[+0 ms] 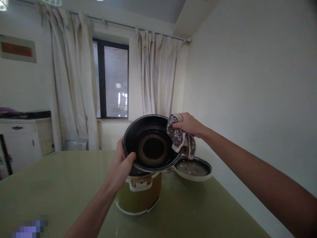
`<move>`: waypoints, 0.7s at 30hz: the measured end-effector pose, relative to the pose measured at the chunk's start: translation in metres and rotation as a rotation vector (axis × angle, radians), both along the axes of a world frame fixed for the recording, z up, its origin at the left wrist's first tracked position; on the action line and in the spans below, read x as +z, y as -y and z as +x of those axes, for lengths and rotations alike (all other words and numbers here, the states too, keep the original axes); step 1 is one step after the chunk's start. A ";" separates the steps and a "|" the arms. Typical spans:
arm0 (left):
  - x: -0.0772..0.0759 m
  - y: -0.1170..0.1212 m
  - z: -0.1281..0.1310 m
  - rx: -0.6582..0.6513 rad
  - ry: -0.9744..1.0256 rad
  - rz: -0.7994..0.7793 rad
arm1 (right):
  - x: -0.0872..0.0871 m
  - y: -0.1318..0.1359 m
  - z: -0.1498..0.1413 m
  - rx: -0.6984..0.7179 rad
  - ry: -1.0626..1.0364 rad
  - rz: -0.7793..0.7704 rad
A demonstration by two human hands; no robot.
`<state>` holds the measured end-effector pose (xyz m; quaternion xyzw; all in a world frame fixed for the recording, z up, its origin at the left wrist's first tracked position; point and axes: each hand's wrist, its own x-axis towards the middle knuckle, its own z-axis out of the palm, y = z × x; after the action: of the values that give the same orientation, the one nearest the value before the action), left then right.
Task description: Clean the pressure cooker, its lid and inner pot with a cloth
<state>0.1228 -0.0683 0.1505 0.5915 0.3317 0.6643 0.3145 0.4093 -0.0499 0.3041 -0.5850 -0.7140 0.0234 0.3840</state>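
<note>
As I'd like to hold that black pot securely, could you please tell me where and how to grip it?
Probably by its rim, from the left, thumb inside, fingers behind: the black pot is tilted with its opening toward the wearer, baring that edge, where the left hand grips; the cloth in the right hand covers part of the right rim.

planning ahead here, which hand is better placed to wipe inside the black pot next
The right hand, most likely: it grips the patterned cloth at the rim of the black pot, while the left hand holds the pot tilted.
</note>
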 end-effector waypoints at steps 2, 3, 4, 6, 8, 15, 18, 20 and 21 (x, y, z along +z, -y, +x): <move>0.001 0.007 0.009 -0.035 -0.007 -0.036 | 0.006 0.003 0.009 0.019 0.002 -0.049; 0.002 0.011 0.014 -0.043 -0.017 -0.038 | 0.008 0.004 0.013 0.021 0.027 -0.069; 0.003 0.015 0.020 -0.049 -0.035 -0.024 | 0.009 0.005 0.017 0.010 0.074 -0.082; 0.006 0.024 0.029 -0.062 -0.097 0.016 | 0.009 0.007 0.025 -0.044 0.211 -0.089; 0.009 0.031 0.034 -0.079 -0.161 0.022 | 0.005 0.010 0.030 -0.110 0.319 -0.071; 0.018 0.031 0.035 -0.198 -0.243 -0.010 | -0.006 0.005 0.025 0.010 0.431 -0.020; 0.021 0.030 0.032 -0.219 -0.278 -0.007 | -0.006 -0.001 0.020 0.026 0.496 0.023; 0.018 0.032 0.028 -0.268 -0.272 0.011 | -0.006 -0.003 0.022 0.057 0.470 0.036; 0.013 0.034 0.024 -0.292 -0.259 0.012 | -0.007 -0.003 0.026 0.090 0.439 0.029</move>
<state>0.1472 -0.1023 0.1631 0.7159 0.2760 0.5318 0.3585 0.4355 -0.0472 0.2968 -0.5379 -0.8062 -0.0976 0.2263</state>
